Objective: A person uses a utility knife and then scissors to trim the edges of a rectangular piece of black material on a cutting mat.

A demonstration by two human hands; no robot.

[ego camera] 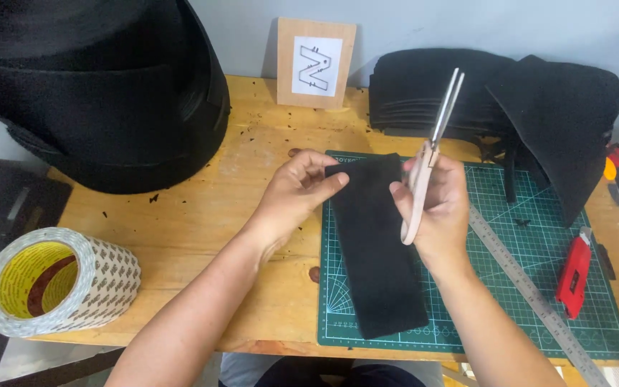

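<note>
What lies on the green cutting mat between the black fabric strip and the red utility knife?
In the head view, a long metal ruler lies diagonally on the green cutting mat, between the black rectangular fabric strip and the red utility knife.

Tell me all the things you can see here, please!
black strip: one, black, lying on the mat, its top end held by the left hand
scissors: one, pale handles and metal blades, pointing up, in the right hand
cutting mat: one, green, on the table's right side
ruler: one, metal, slanting across the mat
knife: one, red, right edge of the mat
tape roll: one, white with a yellow core, front left
big roll: one, black, back left
pile of black pieces: one, black, back right
card: one, brown with a white picture, against the wall
table: one, wooden
left hand: one
right hand: one
</note>
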